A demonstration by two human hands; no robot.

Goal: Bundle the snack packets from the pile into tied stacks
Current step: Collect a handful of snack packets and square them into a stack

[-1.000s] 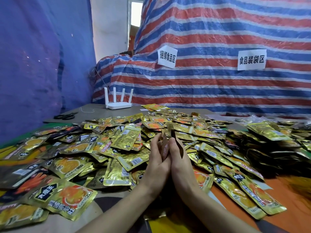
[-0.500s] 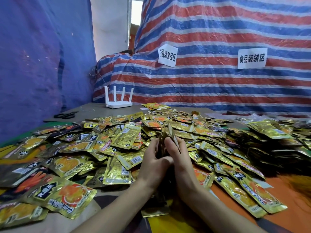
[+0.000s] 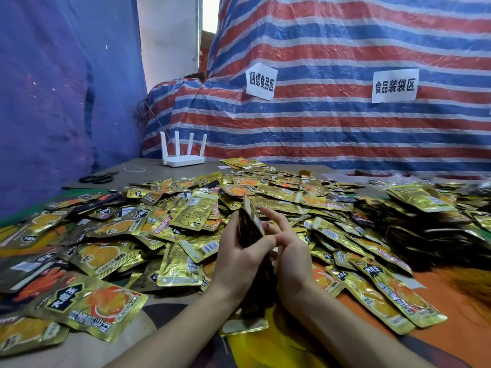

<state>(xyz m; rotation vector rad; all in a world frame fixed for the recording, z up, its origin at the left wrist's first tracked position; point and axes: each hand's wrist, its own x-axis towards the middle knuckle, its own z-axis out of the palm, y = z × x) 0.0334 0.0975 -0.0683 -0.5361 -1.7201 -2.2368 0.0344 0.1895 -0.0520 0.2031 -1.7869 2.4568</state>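
Several snack packets stand on edge as a thin stack [image 3: 249, 224] between the two hands, low over the near middle of the bench [image 3: 148, 168]. The left hand [image 3: 239, 258] grasps the stack, fingers behind it and thumb curled across its front. The right hand [image 3: 289, 251] lies just beside it, released, with its fingers straight and spread and the forefinger raised. All around them spreads the loose pile [image 3: 186, 216] of gold foil packets; many lie face down showing white barcode labels, others face up with an orange picture and a black diamond logo bearing white characters, as on the large packet [image 3: 95, 306] at the near left, whose print is upside down and too skewed to read surely. A darker heap of packets [image 3: 425, 208] sits at the right. On the far bare end of the bench stand a white router [image 3: 183, 155] with four aerials and, to its left, black scissors [image 3: 99, 177]. Behind hangs a red, white and blue striped tarp [image 3: 318, 128] with two paper signs: the left sign [image 3: 261, 81] reads 捆绑食品区, the right sign [image 3: 395, 85] reads 食品装袋区. A blue sheet [image 3: 53, 102] covers the left wall.
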